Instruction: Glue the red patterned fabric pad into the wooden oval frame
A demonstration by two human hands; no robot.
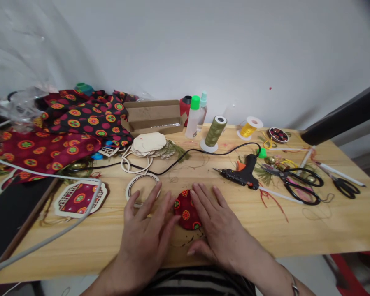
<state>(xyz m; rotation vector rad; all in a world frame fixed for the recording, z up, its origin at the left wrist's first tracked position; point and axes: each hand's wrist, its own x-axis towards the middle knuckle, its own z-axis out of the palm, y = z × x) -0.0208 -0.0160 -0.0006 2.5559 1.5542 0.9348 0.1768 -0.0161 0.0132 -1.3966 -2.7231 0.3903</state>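
A round piece covered in red patterned fabric (185,209) lies on the wooden table (296,230) near its front edge. My left hand (144,234) lies flat to its left, fingers spread, fingertips touching its edge. My right hand (214,224) rests flat over the piece's right side, pressing down on it. A thin wooden ring (132,187) lies just beyond my left fingertips. A black hot glue gun (242,174) with an orange trigger lies beyond my right hand, its black cord trailing left.
Black scissors (299,185) and a second pair (343,185) lie at the right. Thread spools (214,133), bottles (193,117) and a cardboard box (154,117) stand at the back. Patterned cloth (67,127) is heaped at the left, by a fabric-filled wooden lantern cutout (80,199).
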